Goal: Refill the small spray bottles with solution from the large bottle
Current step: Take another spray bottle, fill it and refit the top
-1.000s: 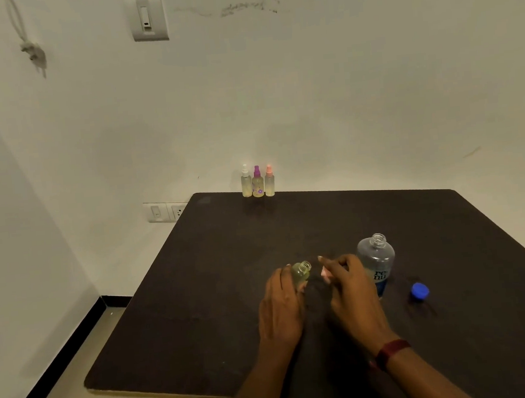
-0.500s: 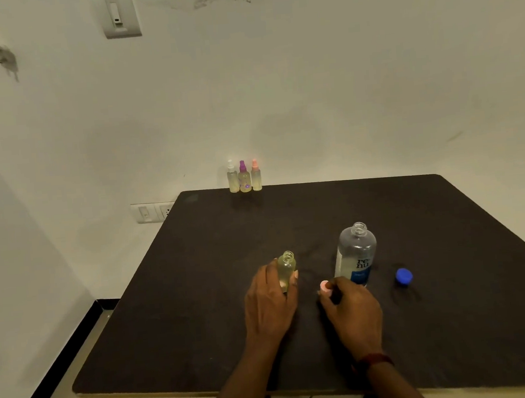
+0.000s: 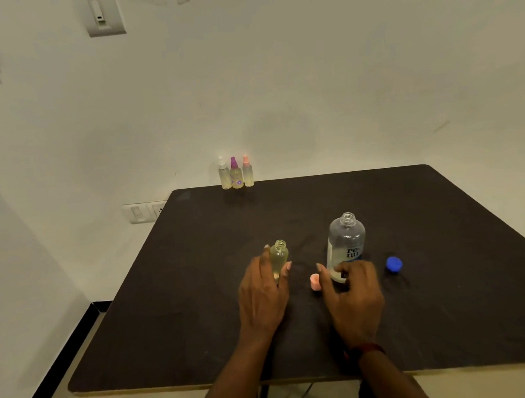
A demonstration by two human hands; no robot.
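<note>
Freed of the pink spray cap [image 3: 315, 282], which stood on the table [image 3: 185, 316] just beside the thumb, the right hand [image 3: 354, 298] had shifted to the foot of the large bottle [image 3: 346, 242]. Its fingers were loosely curled there; whether they had closed on the bottle could not be told. The left hand [image 3: 263, 297] gripped the open small spray bottle [image 3: 279, 256], upright on the table. The blue cap [image 3: 394, 264] lay off to the right, so pouring looked next.

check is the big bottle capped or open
Open: the large bottle shows a bare threaded neck; a blue cap lies on the table beside it.
</note>
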